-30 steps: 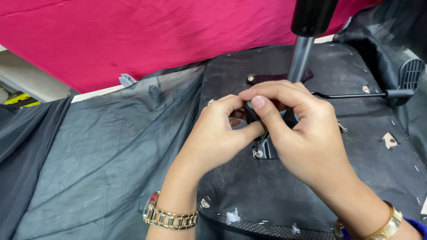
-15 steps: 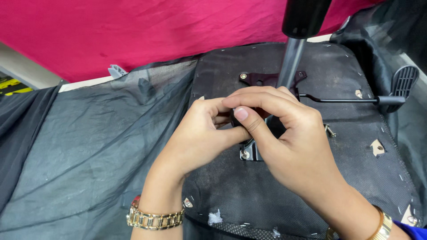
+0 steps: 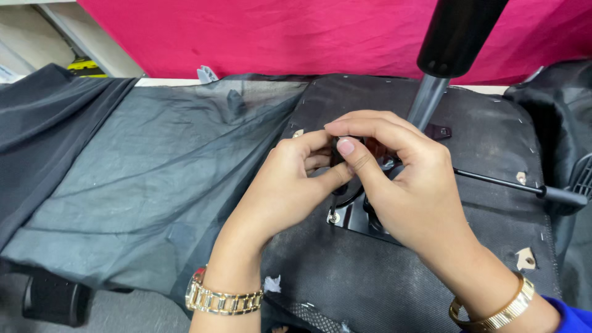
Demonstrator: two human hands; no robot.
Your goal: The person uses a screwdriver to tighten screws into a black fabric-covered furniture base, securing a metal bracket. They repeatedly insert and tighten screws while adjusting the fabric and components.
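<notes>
Head view: black knob (image 3: 339, 148) between both hands' fingertips.

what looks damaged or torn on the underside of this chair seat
The black fabric cover under the seat has small tears showing pale material, one near the right edge, another by the lever rod. White fluff bits lie near the left hand's wrist.

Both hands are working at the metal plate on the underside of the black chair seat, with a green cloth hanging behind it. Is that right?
Not quite: the cloth behind is pink-red, not green, as the head view shows. The rest holds: the left hand and right hand meet at the metal plate on the black chair seat.
</notes>
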